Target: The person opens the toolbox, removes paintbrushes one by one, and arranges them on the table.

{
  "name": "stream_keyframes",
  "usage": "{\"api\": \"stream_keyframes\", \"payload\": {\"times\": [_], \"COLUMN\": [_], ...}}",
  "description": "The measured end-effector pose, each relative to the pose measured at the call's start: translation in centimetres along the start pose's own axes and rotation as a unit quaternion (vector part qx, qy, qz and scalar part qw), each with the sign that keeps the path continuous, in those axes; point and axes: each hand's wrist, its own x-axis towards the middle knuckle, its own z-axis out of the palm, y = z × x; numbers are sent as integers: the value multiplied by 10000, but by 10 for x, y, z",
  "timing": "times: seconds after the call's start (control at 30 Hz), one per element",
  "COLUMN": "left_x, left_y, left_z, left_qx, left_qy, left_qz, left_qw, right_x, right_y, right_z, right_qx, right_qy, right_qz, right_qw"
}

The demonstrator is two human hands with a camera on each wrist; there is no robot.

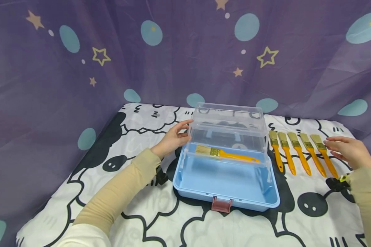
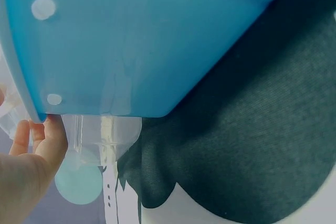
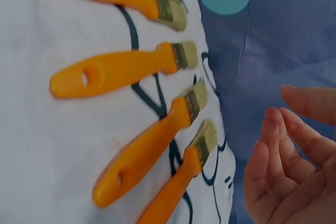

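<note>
A light blue plastic box [image 1: 222,181] sits before me with its clear lid [image 1: 228,118] raised at the back. My left hand [image 1: 174,137] grips the lid's left edge between thumb and fingers. Inside the box, along the rear, lies a paintbrush [image 1: 239,157] with an orange handle, bristles to the left, seen partly through the lid. Right of the box, several matching paintbrushes [image 1: 301,159] lie in a row, bristles away from me. Beside the rightmost one is my right hand [image 1: 347,149], fingers extended and loosely bent, holding nothing; the right wrist view shows its palm [image 3: 294,182].
A reddish-brown latch [image 1: 221,204] hangs at the box's front. The white cloth [image 1: 160,233] with black sheep drawings covers the surface. Behind it rises a purple curtain [image 1: 185,68] with stars and teal spots.
</note>
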Motion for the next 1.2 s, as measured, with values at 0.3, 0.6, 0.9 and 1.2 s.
{"api": "stream_keyframes", "payload": {"times": [0.3, 0.6, 0.9, 1.2], "left_x": [0, -1, -2, -2], "left_y": [1, 2, 3, 2], "left_z": [0, 0, 0, 0], "left_qx": [85, 54, 7, 41], "left_qy": [-15, -7, -17, -16], "left_qz": [0, -23, -49, -39], "left_qw": [10000, 10000, 10000, 10000], "right_x": [-18, -30, -38, -50], "right_y": [-27, -49, -68, -85], "right_z": [8, 16, 21, 31], "right_qx": [-275, -376, -184, -357], "right_qy": [-142, -341, -781, -779], "right_qz": [-439, -861, -1399, -1732], "right_qw": [9986, 9950, 9869, 9812]}}
